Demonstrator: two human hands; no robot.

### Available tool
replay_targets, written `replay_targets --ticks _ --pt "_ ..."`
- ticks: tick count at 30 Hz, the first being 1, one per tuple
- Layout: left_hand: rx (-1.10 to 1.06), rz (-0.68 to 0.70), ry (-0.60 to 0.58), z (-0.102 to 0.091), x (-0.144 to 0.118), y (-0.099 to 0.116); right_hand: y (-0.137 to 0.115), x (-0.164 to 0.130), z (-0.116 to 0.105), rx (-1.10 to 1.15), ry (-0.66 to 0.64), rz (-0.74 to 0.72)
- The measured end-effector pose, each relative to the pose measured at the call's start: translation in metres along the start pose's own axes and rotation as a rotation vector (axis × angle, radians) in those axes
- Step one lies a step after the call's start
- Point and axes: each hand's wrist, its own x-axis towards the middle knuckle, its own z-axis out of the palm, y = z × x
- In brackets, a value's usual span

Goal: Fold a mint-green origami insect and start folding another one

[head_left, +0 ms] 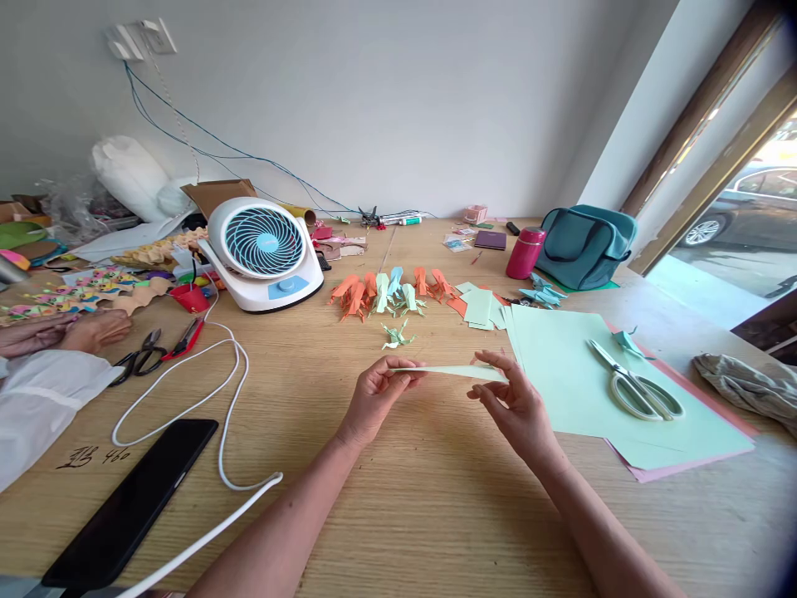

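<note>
In the middle of the head view, my left hand (379,386) pinches one end of a pale green sheet of paper (457,371), seen almost edge-on above the table. My right hand (510,399) is at the paper's other end with fingers apart; whether a fingertip touches the paper I cannot tell. Just beyond lies a pale green folded paper figure (397,335). Behind it stands a row of orange, green and blue folded paper figures (382,292). Small cut green paper pieces (478,307) lie to their right.
Large green sheets (560,357) carry white-handled scissors (641,390) at right. Behind are a pink bottle (526,253) and a teal bag (579,249). A white fan (265,249), white cable (232,415) and black phone (134,502) are at left, beside another person's hands (93,330).
</note>
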Motion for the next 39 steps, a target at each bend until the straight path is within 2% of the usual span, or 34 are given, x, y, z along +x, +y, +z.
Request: replay_targets --ticks 6,13,16,22,32,35,39 --pt "0.225 0.107 -0.049 0.003 -0.004 0.001 -0.006 0.000 -0.004 -0.061 -0.053 -0.120" --pt "0.472 0.309 -0.152 -0.006 -0.004 -0.001 0.000 0.004 -0.009 -0.052 -0.231 -0.213" --pt "0.540 0.339 -0.185 -0.011 -0.003 0.000 0.001 0.006 -0.012 -0.058 -0.293 -0.210" --pt "0.592 0.329 -0.240 -0.019 0.000 0.003 -0.003 0.008 -0.017 -0.050 -0.429 -0.157" --pt "0.641 0.279 -0.293 -0.022 0.001 0.007 -0.001 0.011 -0.023 -0.035 -0.440 -0.083" --pt "0.617 0.224 -0.237 -0.017 0.000 0.009 -0.004 0.009 -0.021 -0.021 -0.388 0.016" --pt "0.506 0.081 -0.083 -0.010 0.000 0.007 -0.004 0.007 -0.017 0.014 -0.269 0.086"
